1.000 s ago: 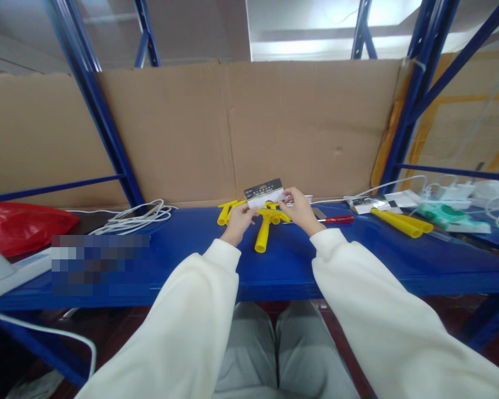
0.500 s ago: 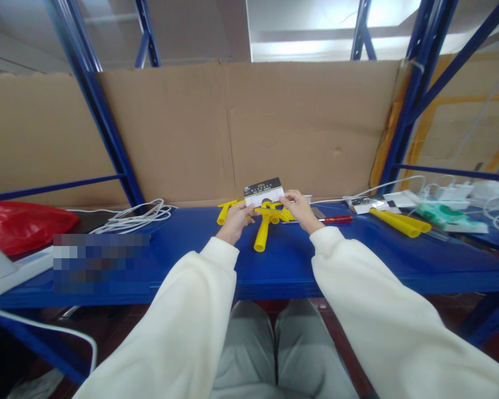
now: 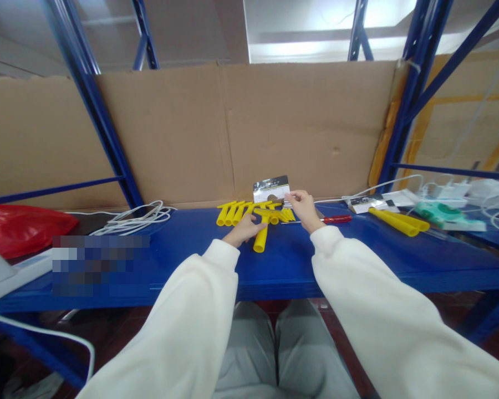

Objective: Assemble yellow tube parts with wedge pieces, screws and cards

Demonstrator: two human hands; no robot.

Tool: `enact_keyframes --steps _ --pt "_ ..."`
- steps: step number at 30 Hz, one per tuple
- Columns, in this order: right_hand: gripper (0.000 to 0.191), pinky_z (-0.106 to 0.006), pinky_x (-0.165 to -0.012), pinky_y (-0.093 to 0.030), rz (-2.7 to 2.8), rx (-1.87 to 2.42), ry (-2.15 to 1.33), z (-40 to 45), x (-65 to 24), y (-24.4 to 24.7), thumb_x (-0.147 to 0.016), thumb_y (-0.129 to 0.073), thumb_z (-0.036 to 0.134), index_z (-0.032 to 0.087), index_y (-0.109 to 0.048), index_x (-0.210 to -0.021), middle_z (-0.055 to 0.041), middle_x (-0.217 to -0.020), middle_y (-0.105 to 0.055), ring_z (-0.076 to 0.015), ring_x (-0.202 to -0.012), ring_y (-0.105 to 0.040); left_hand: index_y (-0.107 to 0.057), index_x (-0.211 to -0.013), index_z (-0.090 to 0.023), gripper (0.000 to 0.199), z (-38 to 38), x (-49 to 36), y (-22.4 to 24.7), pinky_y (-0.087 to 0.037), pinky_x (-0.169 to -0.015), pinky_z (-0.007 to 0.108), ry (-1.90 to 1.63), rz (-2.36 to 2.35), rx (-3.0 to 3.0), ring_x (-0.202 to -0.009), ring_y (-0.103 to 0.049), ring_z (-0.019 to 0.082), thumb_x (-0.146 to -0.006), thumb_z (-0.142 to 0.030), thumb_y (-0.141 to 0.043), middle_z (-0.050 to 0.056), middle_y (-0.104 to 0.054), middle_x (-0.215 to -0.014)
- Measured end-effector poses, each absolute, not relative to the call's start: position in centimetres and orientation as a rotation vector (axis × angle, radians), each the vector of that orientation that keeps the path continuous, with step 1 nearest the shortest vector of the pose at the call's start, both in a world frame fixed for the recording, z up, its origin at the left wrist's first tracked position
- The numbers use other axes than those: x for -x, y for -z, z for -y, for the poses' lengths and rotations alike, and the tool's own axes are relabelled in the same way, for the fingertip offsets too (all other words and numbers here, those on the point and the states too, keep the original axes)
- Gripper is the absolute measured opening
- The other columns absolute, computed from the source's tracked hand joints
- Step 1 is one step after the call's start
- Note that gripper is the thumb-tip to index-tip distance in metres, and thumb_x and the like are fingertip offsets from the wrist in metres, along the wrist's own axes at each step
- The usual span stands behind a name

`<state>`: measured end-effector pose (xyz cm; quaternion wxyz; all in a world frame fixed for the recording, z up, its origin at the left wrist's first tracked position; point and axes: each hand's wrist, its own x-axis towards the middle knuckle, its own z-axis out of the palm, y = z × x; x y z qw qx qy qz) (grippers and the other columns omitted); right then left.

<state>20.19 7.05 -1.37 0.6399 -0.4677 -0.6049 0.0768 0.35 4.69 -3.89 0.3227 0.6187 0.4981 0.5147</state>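
Observation:
My right hand (image 3: 303, 208) pinches the right edge of a black and white printed card (image 3: 271, 190), which stands tilted up above the yellow pieces and has a rounded cut-out at its lower edge. My left hand (image 3: 244, 230) is off the card, with thumb and fingers apart beside a yellow T-shaped plastic piece with a hollow, tube-like stem (image 3: 260, 240); its thumb reaches the stem, and I see no firm grip. Behind the left hand lie several similar yellow pieces (image 3: 229, 214) in a row. More small yellow parts (image 3: 289, 214) lie below the card.
A red-handled screwdriver (image 3: 336, 219) lies right of my right hand. Farther right are two yellow tubes (image 3: 399, 221), a printed package (image 3: 368, 203) and a green-and-white item (image 3: 444, 216). Coiled white cable (image 3: 135, 218) and a red bag (image 3: 25, 227) are left. Cardboard (image 3: 233, 133) stands behind the blue shelf.
My left hand has let go of the card and come down to the T-shaped yellow piece. The right hand keeps the card, which has shifted slightly right and up.

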Motion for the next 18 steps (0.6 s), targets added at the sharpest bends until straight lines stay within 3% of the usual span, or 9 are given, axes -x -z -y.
enact_keyframes --steps 4,9,15,18 --pt "0.024 -0.039 -0.082 -0.053 1.375 1.06 -0.187 -6.9 -20.1 1.3 -0.081 -0.065 0.043 0.02 -0.072 -0.08 -0.0093 -0.098 -0.07 -0.022 -0.086 -0.062 -0.064 -0.083 -0.02 0.028 -3.5 -0.8 3.1 -0.051 -0.061 0.033 -1.178 -1.408 -1.554 -0.055 -0.062 0.02 -0.062 -0.023 -0.082 -0.003 -0.056 -0.052" --pt "0.022 -0.038 -0.082 -0.053 1.294 1.023 -0.252 -6.9 -20.1 1.2 -0.077 -0.067 0.041 0.019 -0.07 -0.078 -0.0093 -0.097 -0.07 -0.0223 -0.088 -0.062 -0.065 -0.072 -0.017 0.006 -2.7 -1.1 1.8 -0.052 -0.064 0.029 -1.276 -1.371 -1.544 -0.061 -0.065 0.018 -0.071 -0.016 -0.071 0.002 -0.065 -0.06" --pt "0.028 -0.029 -0.06 -0.051 1.106 0.899 -0.575 -6.7 -20.3 0.7 -0.075 -0.066 0.049 0.021 -0.063 -0.078 -0.0027 -0.081 -0.067 -0.0176 -0.075 -0.061 -0.067 -0.085 -0.015 0.01 -3.1 -0.7 0.8 -0.053 -0.067 0.024 -1.567 -1.157 -1.415 -0.076 -0.069 0.017 -0.076 -0.013 -0.064 0.005 -0.073 -0.08" --pt "0.029 -0.025 -0.052 -0.047 1.08 0.888 -0.717 -6.1 -20.3 0.4 -0.075 -0.069 0.048 0.022 -0.057 -0.07 0.0016 -0.067 -0.061 -0.0146 -0.064 -0.059 -0.065 -0.087 -0.014 0.014 -3.6 -0.3 0.6 -0.053 -0.068 0.022 -1.659 -1.135 -1.268 -0.075 -0.069 0.016 -0.073 -0.012 -0.064 0.004 -0.072 -0.078"
